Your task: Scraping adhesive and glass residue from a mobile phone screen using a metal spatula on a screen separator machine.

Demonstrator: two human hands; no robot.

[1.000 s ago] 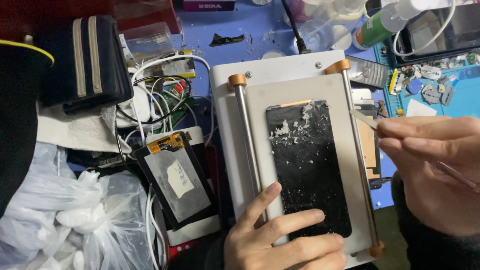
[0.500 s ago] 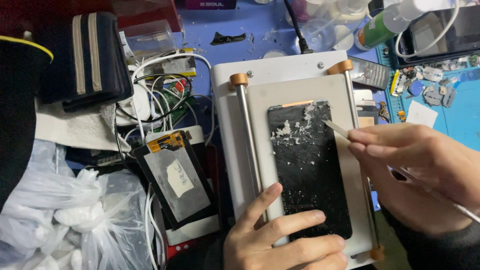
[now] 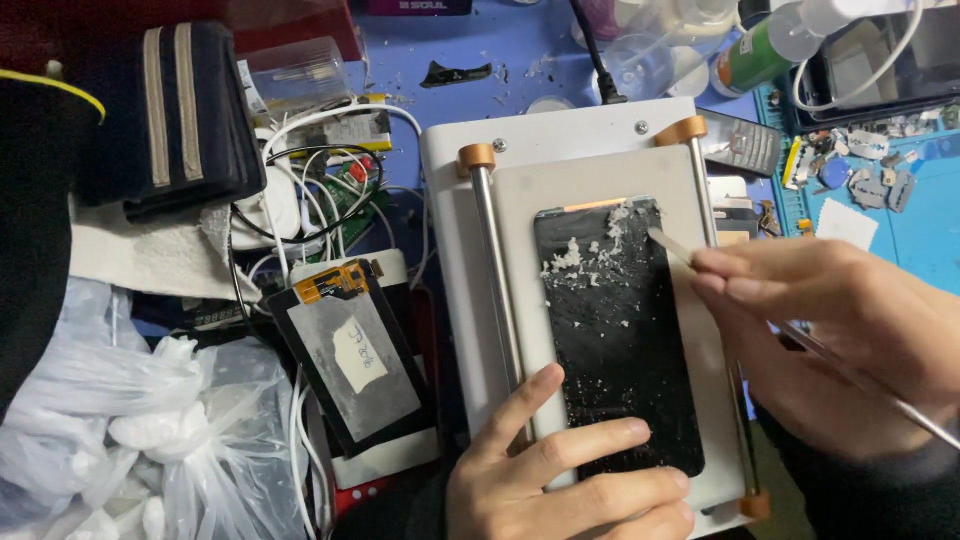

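Desk (image 3: 480,45): blue surface, crowded, lit evenly from above, with white crumbs scattered at 12 o'clock. At 2 o'clock, a teal work mat (image 3: 920,215) strewn with small metal parts. At 10 o'clock, a dark folded cloth with pale stripes (image 3: 170,110) over white paper towel (image 3: 130,255). At 8 o'clock, crumpled clear plastic bags (image 3: 120,440). No walls, floor or windows in view.

A black screen (image 3: 618,340), tall, rectangular and flecked with white crumbs, lies on the white plate (image 3: 560,150) at the centre. Left of the plate a second, smaller panel (image 3: 352,355) lies tilted, grey-backed, with a small white label (image 3: 362,355) and an orange strip at its top. A dark screen (image 3: 900,55) sits at the top right, beside a bottle with a green label (image 3: 757,55).
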